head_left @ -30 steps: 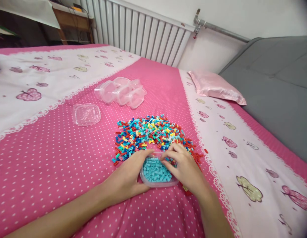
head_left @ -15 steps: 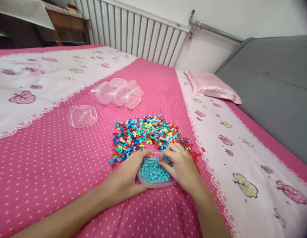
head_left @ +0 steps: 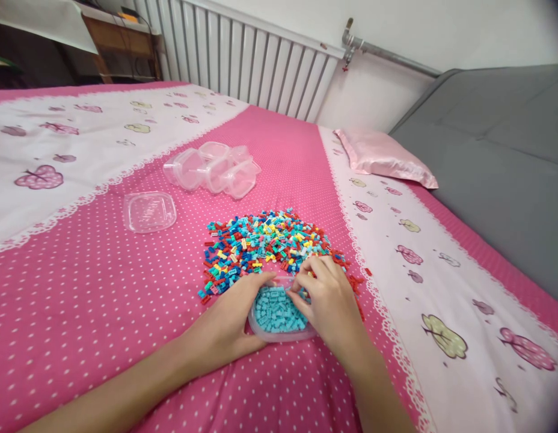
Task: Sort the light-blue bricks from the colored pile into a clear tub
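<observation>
A clear plastic container (head_left: 283, 337) filled with light-blue toy bricks (head_left: 279, 310) stands on the bedspread close to me. My left hand (head_left: 238, 313) grips its left side, thumb at the near edge and fingers along the far rim. Over the container's right part, my right hand (head_left: 321, 294) has its thumb and fingers drawn together just above the bricks. Whatever is between those fingertips is too small to make out. Just beyond the container spreads a pile of mixed toy bricks (head_left: 261, 240) in red, blue, yellow, green and light blue; my right hand covers part of it.
A clear lid (head_left: 150, 212) lies on the pink dotted bedspread (head_left: 80, 288) to the left. Several clear containers (head_left: 216, 171) are grouped farther back. A pink pillow (head_left: 387, 157) rests by the grey headboard (head_left: 490, 132). The white radiator (head_left: 247, 57) stands behind the bed.
My right hand has shifted very slightly over the container, its fingers still drawn together. My left hand keeps its grip on the container, and the brick pile looks the same.
</observation>
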{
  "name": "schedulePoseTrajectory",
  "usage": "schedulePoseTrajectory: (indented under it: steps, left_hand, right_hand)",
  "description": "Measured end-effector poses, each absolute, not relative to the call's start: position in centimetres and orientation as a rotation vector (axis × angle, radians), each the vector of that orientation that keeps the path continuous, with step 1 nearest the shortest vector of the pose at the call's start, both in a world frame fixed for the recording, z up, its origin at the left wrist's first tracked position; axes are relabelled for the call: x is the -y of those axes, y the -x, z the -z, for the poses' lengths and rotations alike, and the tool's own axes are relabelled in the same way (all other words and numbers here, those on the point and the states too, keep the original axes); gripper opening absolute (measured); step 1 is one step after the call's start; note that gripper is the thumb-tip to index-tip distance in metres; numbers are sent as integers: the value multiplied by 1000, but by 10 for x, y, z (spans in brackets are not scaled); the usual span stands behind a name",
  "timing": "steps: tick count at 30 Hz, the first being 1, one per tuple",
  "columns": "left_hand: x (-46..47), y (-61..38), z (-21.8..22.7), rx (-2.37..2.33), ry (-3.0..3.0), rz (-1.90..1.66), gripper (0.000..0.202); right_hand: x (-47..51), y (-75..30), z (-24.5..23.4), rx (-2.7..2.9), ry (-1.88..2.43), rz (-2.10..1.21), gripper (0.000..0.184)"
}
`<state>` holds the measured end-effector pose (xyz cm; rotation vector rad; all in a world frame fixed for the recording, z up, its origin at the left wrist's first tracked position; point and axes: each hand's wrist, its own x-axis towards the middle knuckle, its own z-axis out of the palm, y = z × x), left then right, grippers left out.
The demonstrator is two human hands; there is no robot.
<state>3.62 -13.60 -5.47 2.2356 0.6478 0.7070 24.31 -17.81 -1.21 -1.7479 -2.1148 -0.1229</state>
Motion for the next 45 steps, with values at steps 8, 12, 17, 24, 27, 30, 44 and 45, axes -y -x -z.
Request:
schedulePoseTrajectory:
  steps: [8,12,17,24,27,30,44,45]
  left_hand:
    - [137,-36,54,-632,-2225,-731,76]
    - [136,-37,54,-628,-2249,-743,75]
    - [136,-36,55,-627,-2252,-743,76]
    - [136,-35,57,-642,-2232,-734,79]
    - [136,-35,58,-648,-2219,-734,77]
    - [136,-36,58,-643,-2216,-730,77]
    - [136,-36,56,-651,-2219,-744,80]
    - [136,-36,56,-652,-2219,-738,80]
  right_hand:
    - [176,-239,12,2044,1711,70,12]
    - [174,-240,15,2069,1712,69,13]
    - [177,-245,11,2055,1673,-2,14]
    - [183,-249,3,2042,1633,-38,15]
    - [182,-245,8,2078,1572,-73,15]
    - [179,-244,11,2077,1561,-64,15]
    - [183,-252,1,2018,1486,-47,16]
    - [183,-253,1,2022,1493,-62,17]
